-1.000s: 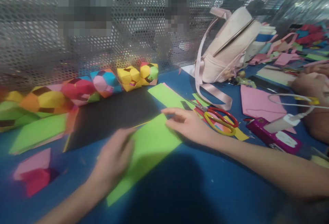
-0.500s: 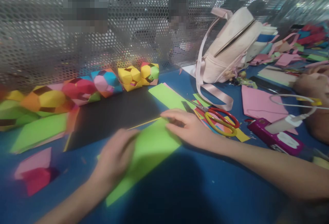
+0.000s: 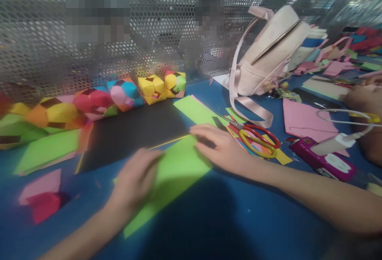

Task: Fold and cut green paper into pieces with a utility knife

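A bright green sheet of paper lies slantwise on the blue table, looking folded into a long strip. At its upper right corner my right hand is closed, with thumb and fingers bent onto the paper. My left hand, smeared by motion, is curled over the left part of the same sheet; its fingertips are hidden. Behind the sheet is a dark flat board with a yellow edge. Scissors with red and yellow handles rest on paper scraps just right of my right hand.
Several folded paper balls line the perforated metal screen. A pale pink backpack leans at the back right. Near it are pink paper and a purple device with a cable. Another person's arm is at the right edge.
The view has shifted slightly, so the backpack, scissors and purple device appear a little further right. Both hands stay on the green sheet in nearly the same pose.
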A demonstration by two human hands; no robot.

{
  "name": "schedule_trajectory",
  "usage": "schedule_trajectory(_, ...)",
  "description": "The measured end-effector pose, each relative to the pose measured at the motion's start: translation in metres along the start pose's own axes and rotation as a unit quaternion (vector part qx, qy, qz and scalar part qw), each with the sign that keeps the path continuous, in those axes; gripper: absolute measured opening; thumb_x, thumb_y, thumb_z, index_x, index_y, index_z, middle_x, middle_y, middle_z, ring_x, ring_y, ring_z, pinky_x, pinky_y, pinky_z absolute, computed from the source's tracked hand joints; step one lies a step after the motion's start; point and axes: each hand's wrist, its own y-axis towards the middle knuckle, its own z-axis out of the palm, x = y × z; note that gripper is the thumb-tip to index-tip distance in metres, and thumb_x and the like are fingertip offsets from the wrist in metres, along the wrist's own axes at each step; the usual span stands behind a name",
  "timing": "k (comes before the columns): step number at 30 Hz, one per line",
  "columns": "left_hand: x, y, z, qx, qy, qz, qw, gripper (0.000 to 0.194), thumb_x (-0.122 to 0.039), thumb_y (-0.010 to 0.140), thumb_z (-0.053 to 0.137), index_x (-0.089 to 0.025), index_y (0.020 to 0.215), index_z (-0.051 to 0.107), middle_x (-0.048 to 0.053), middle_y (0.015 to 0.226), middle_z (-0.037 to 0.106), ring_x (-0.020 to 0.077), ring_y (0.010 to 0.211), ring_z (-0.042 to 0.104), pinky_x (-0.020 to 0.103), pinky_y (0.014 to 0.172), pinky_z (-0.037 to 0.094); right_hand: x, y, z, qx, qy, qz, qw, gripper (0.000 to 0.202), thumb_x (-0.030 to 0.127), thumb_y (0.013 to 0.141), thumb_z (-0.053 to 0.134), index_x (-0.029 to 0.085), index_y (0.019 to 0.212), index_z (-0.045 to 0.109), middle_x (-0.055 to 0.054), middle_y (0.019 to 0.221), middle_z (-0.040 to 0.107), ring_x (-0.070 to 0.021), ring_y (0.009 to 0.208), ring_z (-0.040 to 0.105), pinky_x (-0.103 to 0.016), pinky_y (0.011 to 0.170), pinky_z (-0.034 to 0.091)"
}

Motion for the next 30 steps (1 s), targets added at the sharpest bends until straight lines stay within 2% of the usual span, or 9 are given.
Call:
schedule_trajectory(5, 0.002, -0.001, -0.001, 0.002, 0.005, 0.002, 1.0, 0.02, -0.018, 0.095, 0.044, -0.019, 0.104, 0.061, 0.004, 0.09, 0.066, 0.0154, 0.082, 0.066, 0.023, 0.068, 0.051, -0.002, -0.001, 0.001, -0.01, 0.002, 0.013, 1.0, 0.021, 0.015, 0.09, 0.054, 0.019, 0.108, 0.065, -0.011, 0.118, 0.066, -0.0224, 0.109, 0.064, -0.038, 0.085, 0.058)
schedule_trajectory(10, 0.0, 0.0, -0.001, -0.002, 0.01, 0.001, 1.0, 0.02, -0.018, 0.095, 0.044, -0.019, 0.103, 0.061, 0.004, 0.089, 0.066, 0.0158, 0.081, 0.066, 0.023, 0.068, 0.052, 0.001, -0.001, 0.0, -0.016, -0.02, -0.026, 0.999, 0.019, 0.013, 0.091, 0.053, 0.019, 0.106, 0.064, -0.012, 0.119, 0.065, -0.0209, 0.112, 0.062, -0.04, 0.092, 0.054)
schedule_trajectory(12, -0.002, 0.001, -0.001, -0.006, 0.012, 0.002, 1.0, 0.02, -0.019, 0.094, 0.044, -0.019, 0.104, 0.061, 0.004, 0.089, 0.066, 0.0157, 0.081, 0.066, 0.024, 0.068, 0.052, 0.003, 0.0, -0.001, -0.021, -0.024, -0.044, 0.999, 0.016, 0.013, 0.091, 0.054, 0.018, 0.102, 0.064, -0.013, 0.113, 0.065, -0.0202, 0.11, 0.062, -0.04, 0.094, 0.052)
schedule_trajectory(14, -0.002, 0.002, -0.002, -0.01, 0.013, 0.006, 1.0, 0.02, -0.019, 0.094, 0.044, -0.019, 0.104, 0.061, 0.003, 0.089, 0.067, 0.0155, 0.08, 0.066, 0.023, 0.069, 0.052, 0.005, 0.0, -0.002, -0.022, -0.016, -0.039, 0.999, 0.012, 0.013, 0.09, 0.054, 0.017, 0.097, 0.063, -0.01, 0.1, 0.066, -0.0184, 0.098, 0.064, -0.036, 0.088, 0.053)
schedule_trajectory(17, -0.003, 0.002, -0.002, -0.014, 0.018, 0.011, 1.0, 0.02, -0.02, 0.095, 0.043, -0.019, 0.103, 0.062, 0.003, 0.089, 0.067, 0.0155, 0.08, 0.067, 0.023, 0.069, 0.053, 0.007, 0.001, -0.002, -0.001, -0.005, 0.008, 1.0, 0.008, 0.014, 0.089, 0.056, 0.018, 0.088, 0.062, -0.003, 0.08, 0.063, -0.014, 0.075, 0.06, -0.028, 0.07, 0.05)
schedule_trajectory(21, -0.005, 0.002, -0.003, -0.023, 0.012, 0.007, 1.0, 0.02, -0.019, 0.094, 0.043, -0.019, 0.103, 0.062, 0.003, 0.089, 0.068, 0.0151, 0.08, 0.067, 0.023, 0.069, 0.053, 0.006, 0.002, 0.001, 0.039, -0.02, 0.009, 0.999, 0.021, 0.016, 0.089, 0.056, 0.018, 0.068, 0.054, 0.0, 0.069, 0.053, -0.0131, 0.067, 0.053, -0.026, 0.064, 0.043)
schedule_trajectory(27, -0.001, 0.007, -0.007, -0.052, 0.007, -0.049, 0.997, 0.019, -0.026, 0.093, 0.045, -0.021, 0.103, 0.061, 0.003, 0.092, 0.069, 0.0174, 0.082, 0.067, 0.027, 0.073, 0.055, 0.009, 0.0, 0.005, 0.027, 0.014, -0.004, 1.0, 0.015, 0.017, 0.091, 0.053, 0.018, 0.076, 0.057, -0.002, 0.076, 0.06, -0.0136, 0.072, 0.056, -0.026, 0.069, 0.044)
schedule_trajectory(30, 0.005, 0.008, -0.007, -0.056, 0.001, -0.099, 0.994, 0.021, -0.029, 0.091, 0.046, -0.021, 0.103, 0.061, 0.005, 0.094, 0.07, 0.0201, 0.084, 0.068, 0.032, 0.074, 0.057, 0.013, 0.001, 0.004, 0.038, -0.003, 0.04, 0.998, 0.024, 0.019, 0.089, 0.054, 0.02, 0.066, 0.05, 0.001, 0.066, 0.055, -0.0121, 0.063, 0.052, -0.025, 0.063, 0.04)
